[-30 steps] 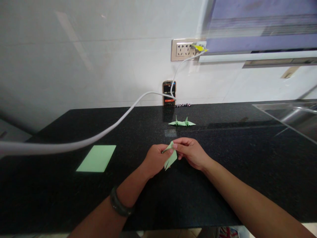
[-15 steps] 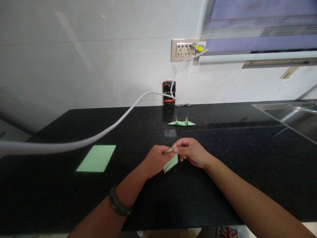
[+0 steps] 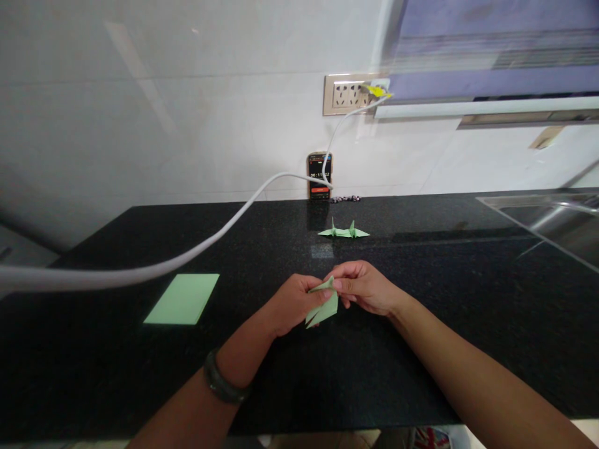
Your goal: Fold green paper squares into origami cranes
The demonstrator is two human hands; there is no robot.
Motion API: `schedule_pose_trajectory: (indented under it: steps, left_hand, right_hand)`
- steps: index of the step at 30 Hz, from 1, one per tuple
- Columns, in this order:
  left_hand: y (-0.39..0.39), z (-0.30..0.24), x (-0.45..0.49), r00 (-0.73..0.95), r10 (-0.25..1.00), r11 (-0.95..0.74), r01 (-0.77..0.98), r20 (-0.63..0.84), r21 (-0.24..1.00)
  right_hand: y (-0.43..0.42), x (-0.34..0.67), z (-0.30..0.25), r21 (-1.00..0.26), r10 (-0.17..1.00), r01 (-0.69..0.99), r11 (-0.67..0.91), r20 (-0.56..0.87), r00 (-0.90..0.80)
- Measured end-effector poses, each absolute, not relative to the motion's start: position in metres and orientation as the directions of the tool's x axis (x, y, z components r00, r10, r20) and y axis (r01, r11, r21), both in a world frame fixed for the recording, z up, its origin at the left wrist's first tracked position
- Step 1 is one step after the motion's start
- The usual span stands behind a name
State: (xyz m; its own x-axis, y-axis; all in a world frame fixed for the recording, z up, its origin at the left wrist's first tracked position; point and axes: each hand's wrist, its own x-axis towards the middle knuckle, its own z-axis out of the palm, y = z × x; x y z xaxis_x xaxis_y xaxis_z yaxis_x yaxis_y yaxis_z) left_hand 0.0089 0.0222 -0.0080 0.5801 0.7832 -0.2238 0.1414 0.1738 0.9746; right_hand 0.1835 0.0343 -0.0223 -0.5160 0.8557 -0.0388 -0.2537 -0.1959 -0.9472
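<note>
A partly folded piece of light green origami paper (image 3: 326, 309) is held between both hands, just above the dark counter. My left hand (image 3: 297, 302) grips it from the left, with the thumb lying across its face. At the paper's upper right corner my right hand (image 3: 360, 286) pinches the edge between thumb and fingers. The paper's lower end splits into two points. Beyond the hands stand two green paper cranes (image 3: 344, 232), side by side. To the left lies a stack of green paper sheets (image 3: 182, 299).
A phone (image 3: 319, 176) showing a running timer leans on the wall. A white cable (image 3: 210, 240) sweeps across the left, near the camera, and reaches the wall socket (image 3: 347, 95). A small beaded string (image 3: 346, 199) lies by the phone; a metal sink (image 3: 566, 218) is at the right.
The folded paper has turned slightly in my hands, and its upper corner stands more open. Its lower points have shifted a little left. Both hands keep hold of it.
</note>
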Motion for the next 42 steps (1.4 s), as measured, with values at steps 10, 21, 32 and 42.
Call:
schedule_pose_trajectory:
  steps: [10, 21, 32, 42]
  left_hand:
    - [0.02, -0.002, 0.009, 0.586, 0.779, 0.172, 0.139, -0.221, 0.975]
    - [0.02, 0.0, 0.01, 0.576, 0.788, 0.172, 0.133, -0.218, 0.976]
    - [0.02, 0.002, 0.011, 0.56, 0.797, 0.169, 0.151, -0.226, 0.974]
    - [0.028, -0.008, 0.016, 0.273, 0.96, 0.052, 0.063, -0.067, 0.997]
  right_hand:
    - [0.034, 0.181, -0.022, -0.937, 0.887, -0.298, -0.184, -0.027, -0.462]
    - [0.034, 0.181, -0.023, -0.932, 0.884, -0.291, -0.218, -0.062, -0.464]
    - [0.033, 0.177, -0.021, -0.947, 0.936, -0.296, -0.125, -0.014, -0.352]
    - [0.034, 0.17, -0.023, -0.996, 0.982, 0.05, 0.069, 0.059, -0.179]
